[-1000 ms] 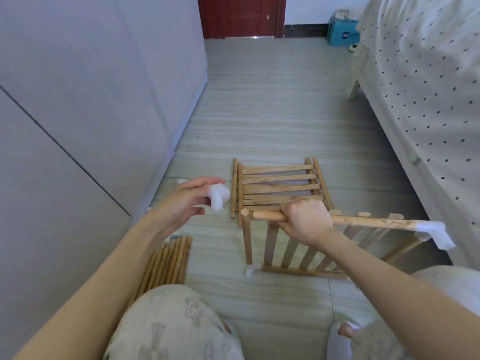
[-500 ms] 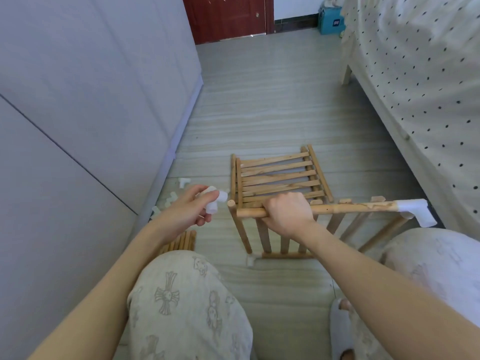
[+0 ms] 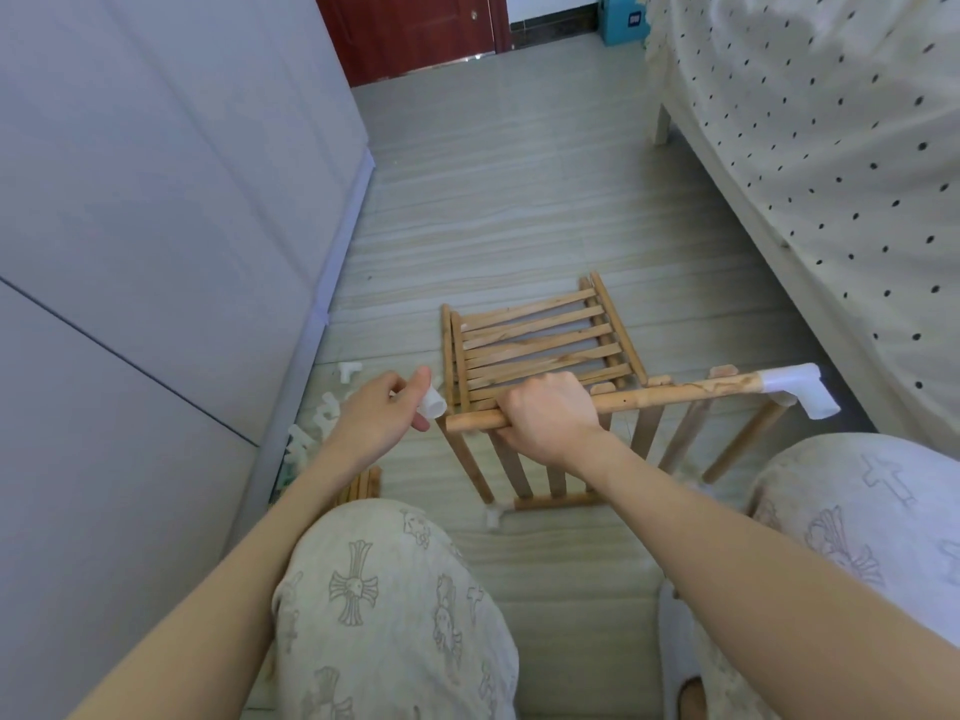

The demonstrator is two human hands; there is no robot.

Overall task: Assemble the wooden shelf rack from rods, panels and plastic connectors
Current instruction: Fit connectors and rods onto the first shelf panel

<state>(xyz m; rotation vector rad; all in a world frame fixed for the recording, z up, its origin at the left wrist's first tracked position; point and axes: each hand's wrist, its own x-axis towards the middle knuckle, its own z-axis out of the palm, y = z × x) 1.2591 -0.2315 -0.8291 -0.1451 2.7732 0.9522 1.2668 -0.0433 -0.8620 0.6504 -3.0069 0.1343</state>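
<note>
My right hand point(image 3: 545, 418) grips the top wooden rod point(image 3: 675, 397) of a slatted panel that stands upright on the floor. The rod's right end carries a white plastic connector point(image 3: 800, 389). Its bare left end point(image 3: 457, 422) points at my left hand point(image 3: 379, 418), which pinches a second white connector point(image 3: 431, 405) just beside that end, a small gap between them. Another connector point(image 3: 493, 517) sits at the panel's lower left corner. A second slatted panel point(image 3: 535, 345) lies flat on the floor behind.
Loose white connectors point(image 3: 332, 402) lie along the grey cabinet wall point(image 3: 156, 226) at the left. A bundle of wooden rods point(image 3: 361, 483) lies by my left knee. A bed with a dotted cover point(image 3: 831, 174) stands on the right. A blue box point(image 3: 623, 18) sits beside a red door.
My left hand has brought its connector rightward, close to the rod's left end. The view has shifted as my head moved; my right hand keeps its grip on the rod.
</note>
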